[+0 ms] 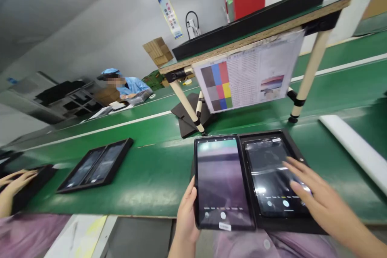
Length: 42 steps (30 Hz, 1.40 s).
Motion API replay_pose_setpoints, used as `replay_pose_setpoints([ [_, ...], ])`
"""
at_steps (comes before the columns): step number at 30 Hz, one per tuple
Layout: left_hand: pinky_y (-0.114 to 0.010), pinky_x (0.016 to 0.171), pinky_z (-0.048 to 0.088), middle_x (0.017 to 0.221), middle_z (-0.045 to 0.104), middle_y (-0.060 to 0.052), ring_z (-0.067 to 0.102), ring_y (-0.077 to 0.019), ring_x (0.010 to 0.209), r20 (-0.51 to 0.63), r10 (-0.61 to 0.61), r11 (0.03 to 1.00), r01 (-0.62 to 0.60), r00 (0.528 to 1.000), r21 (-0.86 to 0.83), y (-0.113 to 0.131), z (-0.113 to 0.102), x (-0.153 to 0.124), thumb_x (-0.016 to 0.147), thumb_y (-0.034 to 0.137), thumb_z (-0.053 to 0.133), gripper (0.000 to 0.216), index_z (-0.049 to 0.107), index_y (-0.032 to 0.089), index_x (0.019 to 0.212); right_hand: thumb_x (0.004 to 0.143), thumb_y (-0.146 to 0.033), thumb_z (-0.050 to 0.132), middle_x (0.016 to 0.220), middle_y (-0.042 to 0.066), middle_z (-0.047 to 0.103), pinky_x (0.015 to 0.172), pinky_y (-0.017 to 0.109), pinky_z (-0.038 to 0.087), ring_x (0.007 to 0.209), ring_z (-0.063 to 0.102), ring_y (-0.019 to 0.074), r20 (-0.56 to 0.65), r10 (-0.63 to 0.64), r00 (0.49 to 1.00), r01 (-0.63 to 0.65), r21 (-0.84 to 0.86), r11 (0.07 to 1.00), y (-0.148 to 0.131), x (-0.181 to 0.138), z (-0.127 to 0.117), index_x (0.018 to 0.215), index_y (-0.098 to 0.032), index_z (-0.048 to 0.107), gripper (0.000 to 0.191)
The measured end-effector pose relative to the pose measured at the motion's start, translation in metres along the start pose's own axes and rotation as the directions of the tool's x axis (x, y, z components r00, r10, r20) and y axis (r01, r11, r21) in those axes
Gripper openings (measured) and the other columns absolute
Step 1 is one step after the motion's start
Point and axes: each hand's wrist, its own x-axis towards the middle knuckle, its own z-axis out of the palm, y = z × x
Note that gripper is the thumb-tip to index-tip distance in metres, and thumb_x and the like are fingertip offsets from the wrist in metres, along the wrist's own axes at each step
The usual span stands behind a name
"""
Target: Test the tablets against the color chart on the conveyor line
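My left hand (186, 213) grips the left edge of a tablet (223, 177) and holds it up, tilted towards me. Its lit screen shows a camera app with a purple-grey picture and a white shutter button; a small white label sits near the bottom. Beside it, a second tablet (269, 169) lies in a black foam tray (290, 223), its darker screen also showing camera controls. Over that second screen's right side hovers my right hand (314, 193), fingers spread and holding nothing. Whether its fingertips touch the glass I cannot tell.
A raised stand (311, 64) carries a printed colour chart (242, 76). Another foam tray (111, 169) with two tablets lies left on the green bench (154, 181). A co-worker's hands (15, 183) rest at far left; another person (133, 84) sits beyond. A white bar (356, 149) lies right.
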Motion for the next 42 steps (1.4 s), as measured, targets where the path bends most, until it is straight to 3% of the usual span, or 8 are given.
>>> replay_pose_setpoints([
  [3, -0.036, 0.089, 0.058, 0.114, 0.075, -0.008, 0.074, -0.0273, 0.097, 0.058, -0.091, 0.995, 0.093, 0.994, -0.045, -0.022, 0.005, -0.007, 0.060, 0.031, 0.090, 0.047, 0.078, 0.028, 0.105, 0.077, -0.087, 0.044, 0.108, 0.013, 0.073, 0.090, 0.048, 0.056, 0.094, 0.070, 0.0294, 0.139, 0.121, 0.983, -0.173, 0.479, 0.861, -0.048, 0.017, 0.017, 0.107, -0.023, 0.071, 0.076],
  [6, -0.039, 0.097, 0.055, 0.118, 0.074, -0.007, 0.070, -0.0298, 0.107, 0.119, -0.128, 0.988, 0.137, 0.985, -0.070, -0.037, 0.012, -0.018, 0.065, 0.030, 0.088, 0.043, 0.078, 0.029, 0.106, 0.066, -0.088, 0.058, 0.096, 0.009, 0.073, 0.088, 0.045, 0.055, 0.089, 0.068, 0.0271, 0.063, 0.270, 0.961, -0.242, 0.669, 0.703, -0.065, 0.028, 0.035, 0.092, -0.022, 0.070, 0.072],
  [12, -0.038, 0.105, 0.049, 0.118, 0.074, -0.004, 0.067, -0.0272, 0.114, 0.131, -0.110, 0.986, 0.125, 0.985, -0.113, -0.043, 0.023, -0.035, 0.073, 0.026, 0.081, 0.034, 0.078, 0.031, 0.106, 0.060, -0.091, 0.060, 0.115, 0.009, 0.070, 0.104, 0.046, 0.045, 0.116, 0.060, 0.0308, -0.072, 0.345, 0.936, -0.201, 0.696, 0.689, -0.064, 0.028, 0.041, 0.103, -0.024, 0.070, 0.081],
  [22, -0.041, 0.107, 0.046, 0.115, 0.075, -0.006, 0.068, -0.0292, 0.113, 0.197, -0.083, 0.982, 0.114, 0.977, -0.150, -0.046, 0.023, -0.044, 0.067, 0.032, 0.088, 0.040, 0.078, 0.034, 0.105, 0.075, -0.086, 0.051, 0.064, 0.000, 0.053, 0.062, 0.029, 0.048, 0.063, 0.050, 0.0160, -0.068, 0.104, 0.992, -0.037, 0.638, 0.769, -0.067, 0.027, 0.031, 0.065, -0.022, 0.046, 0.064],
  [29, -0.048, 0.106, 0.047, 0.123, 0.071, -0.011, 0.066, -0.0346, 0.114, 0.260, -0.090, 0.992, 0.109, 0.961, -0.059, -0.046, 0.006, -0.029, 0.065, 0.037, 0.089, 0.048, 0.076, 0.029, 0.111, 0.085, -0.080, 0.037, 0.064, 0.001, 0.052, 0.058, 0.030, 0.046, 0.060, 0.049, 0.0167, -0.079, 0.027, 0.997, 0.010, 0.434, 0.901, -0.061, 0.033, 0.019, 0.067, -0.023, 0.049, 0.061],
  [33, -0.047, 0.106, 0.047, 0.123, 0.071, -0.012, 0.063, -0.0353, 0.119, 0.145, -0.053, 0.998, 0.059, 0.988, -0.038, -0.023, 0.008, -0.024, 0.065, 0.036, 0.088, 0.051, 0.076, 0.026, 0.113, 0.082, -0.069, 0.044, 0.085, 0.013, 0.066, 0.078, 0.048, 0.050, 0.082, 0.061, 0.0307, -0.134, 0.001, 0.991, 0.013, 0.105, 0.994, -0.034, 0.030, -0.006, 0.071, -0.022, 0.062, 0.052],
  [37, -0.042, 0.106, 0.048, 0.119, 0.073, -0.011, 0.064, -0.0299, 0.119, -0.061, 0.015, 1.000, -0.013, 0.998, 0.025, 0.007, 0.007, -0.007, 0.073, 0.023, 0.078, 0.040, 0.075, 0.022, 0.113, 0.080, -0.055, 0.033, 0.123, 0.023, 0.064, 0.084, 0.065, 0.046, 0.115, 0.055, 0.0476, -0.112, 0.012, 0.994, -0.077, -0.590, 0.804, 0.014, 0.009, -0.018, 0.072, -0.021, 0.072, 0.052],
  [42, -0.039, 0.105, 0.049, 0.116, 0.074, -0.010, 0.068, -0.0252, 0.112, -0.168, 0.047, 0.996, -0.032, 0.985, 0.088, 0.022, -0.003, 0.011, 0.078, 0.016, 0.067, 0.040, 0.072, 0.020, 0.118, 0.079, -0.057, 0.032, 0.146, 0.023, 0.048, 0.095, 0.064, 0.046, 0.128, 0.049, 0.0453, -0.015, 0.125, 0.992, -0.106, -0.634, 0.766, 0.038, -0.006, -0.003, 0.114, -0.007, 0.071, 0.072],
])
